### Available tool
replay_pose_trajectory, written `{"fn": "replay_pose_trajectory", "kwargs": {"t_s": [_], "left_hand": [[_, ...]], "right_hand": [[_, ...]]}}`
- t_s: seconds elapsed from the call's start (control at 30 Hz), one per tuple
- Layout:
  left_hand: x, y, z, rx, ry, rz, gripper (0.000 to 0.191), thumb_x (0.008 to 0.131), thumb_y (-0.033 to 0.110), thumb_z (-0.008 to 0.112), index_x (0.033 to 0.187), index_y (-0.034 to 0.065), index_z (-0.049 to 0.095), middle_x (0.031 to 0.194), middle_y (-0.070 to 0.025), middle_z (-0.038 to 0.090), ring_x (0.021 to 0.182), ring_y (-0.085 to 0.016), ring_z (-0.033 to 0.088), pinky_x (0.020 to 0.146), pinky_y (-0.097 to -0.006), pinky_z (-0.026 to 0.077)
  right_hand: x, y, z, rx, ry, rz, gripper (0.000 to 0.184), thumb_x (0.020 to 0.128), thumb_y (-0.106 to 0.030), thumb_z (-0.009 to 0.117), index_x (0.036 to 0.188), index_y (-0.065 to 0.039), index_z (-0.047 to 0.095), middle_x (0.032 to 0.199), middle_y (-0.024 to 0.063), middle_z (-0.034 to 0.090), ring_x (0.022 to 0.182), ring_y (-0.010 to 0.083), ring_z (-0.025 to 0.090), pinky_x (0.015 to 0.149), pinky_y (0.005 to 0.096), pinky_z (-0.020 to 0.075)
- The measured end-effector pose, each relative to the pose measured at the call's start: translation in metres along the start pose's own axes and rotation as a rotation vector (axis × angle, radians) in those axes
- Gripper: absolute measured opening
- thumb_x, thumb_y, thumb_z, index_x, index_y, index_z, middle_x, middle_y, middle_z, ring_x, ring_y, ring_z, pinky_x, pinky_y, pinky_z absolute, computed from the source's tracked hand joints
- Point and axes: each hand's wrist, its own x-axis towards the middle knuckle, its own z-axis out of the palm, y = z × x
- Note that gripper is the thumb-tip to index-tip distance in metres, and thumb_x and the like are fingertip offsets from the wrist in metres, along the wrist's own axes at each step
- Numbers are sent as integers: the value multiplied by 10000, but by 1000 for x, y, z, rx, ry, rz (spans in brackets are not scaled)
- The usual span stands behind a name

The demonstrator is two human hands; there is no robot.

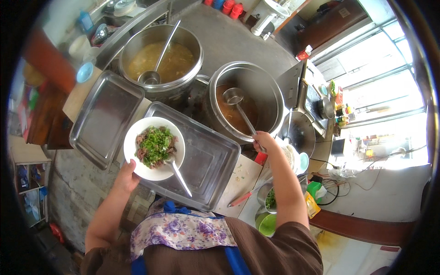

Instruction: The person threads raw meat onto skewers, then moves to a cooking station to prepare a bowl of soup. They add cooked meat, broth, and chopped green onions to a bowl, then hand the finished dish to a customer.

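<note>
My left hand (129, 177) grips the rim of a white bowl (129, 144) over a metal tray (206, 161). Chopped green herbs (154, 146) lie on sliced meat (171, 141) in the bowl, and a metal spoon (178, 177) leans out over its edge. With my right hand (264, 141) I hold the handle of a steel ladle (233, 96). The ladle's head is inside a tall metal pot (271, 96), above or at the surface of a reddish-brown broth (227, 115); which one I cannot tell.
A second large pot (125, 62) holds yellowish broth and another ladle (150, 77). At left lies another metal tray (106, 120). A red-handled knife or similar tool (240, 198) is at the counter's edge, near a metal container with chopped greens (270, 199). A wok (302, 134) stands right of the pot.
</note>
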Motion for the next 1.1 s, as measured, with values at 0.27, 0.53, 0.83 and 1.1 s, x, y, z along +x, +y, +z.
{"fn": "replay_pose_trajectory", "kwargs": {"t_s": [0.27, 0.53, 0.83, 1.1], "left_hand": [[45, -2, 36, 2, -161, -91, 862, 777, 475, 786, 1423, 47, 409, 1403, -73, 515, 1307, -241, 467, 1094, -434, 391], [63, -15, 34, -72, -122, -82, 828, 789, 448, 787, 1418, 50, 423, 1395, -63, 528, 1293, -220, 493, 1081, -399, 420], [71, 1, 32, -63, -115, -82, 809, 793, 435, 788, 1413, 55, 434, 1382, -61, 539, 1283, -218, 503, 1076, -390, 426], [77, 5, 46, -48, -154, -127, 830, 784, 446, 791, 1418, 55, 422, 1399, -58, 521, 1294, -218, 488, 1090, -397, 403]], "right_hand": [[-48, 18, -36, -1118, 458, -141, 359, 878, -160, 587, 1199, -3, 549, 983, 275, 668, 928, 427, 658, 779, 502, 518], [-45, 2, 34, -1152, 527, -168, 454, 878, -64, 513, 1328, -34, 458, 1025, 255, 676, 992, 418, 657, 829, 477, 535], [-9, -20, 27, -926, 260, 41, 260, 767, -55, 605, 999, 62, 617, 953, 283, 678, 764, 392, 697, 647, 468, 545], [-24, -4, 18, 403, -48, 151, 172, 934, -72, 602, 789, -39, 515, 634, 32, 494, 467, 103, 448, 373, 264, 334]]}}
